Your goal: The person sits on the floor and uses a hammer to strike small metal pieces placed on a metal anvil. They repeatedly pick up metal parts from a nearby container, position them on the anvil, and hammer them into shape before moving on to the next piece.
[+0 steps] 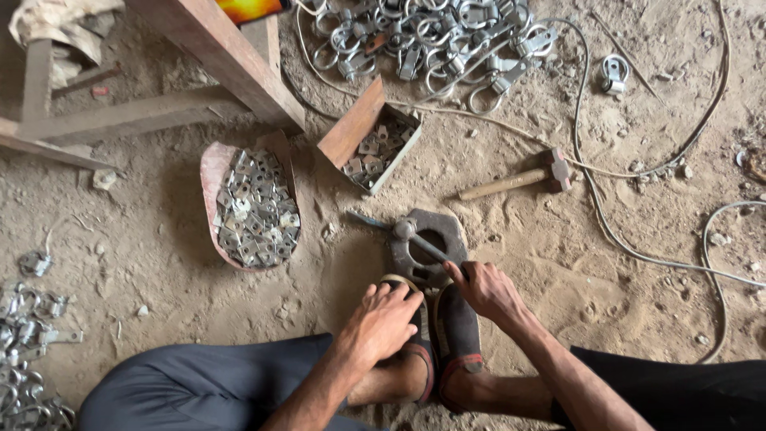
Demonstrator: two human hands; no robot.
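While the right hand kept its fingers closed round a thin metal rod, the rod lay across a thick metal ring block on the sandy floor, just ahead of the sandalled feet. Left hand rested on the left foot, fingers loosely curled, gripping nothing. Hammer lay beyond; trays of small plates to the left.
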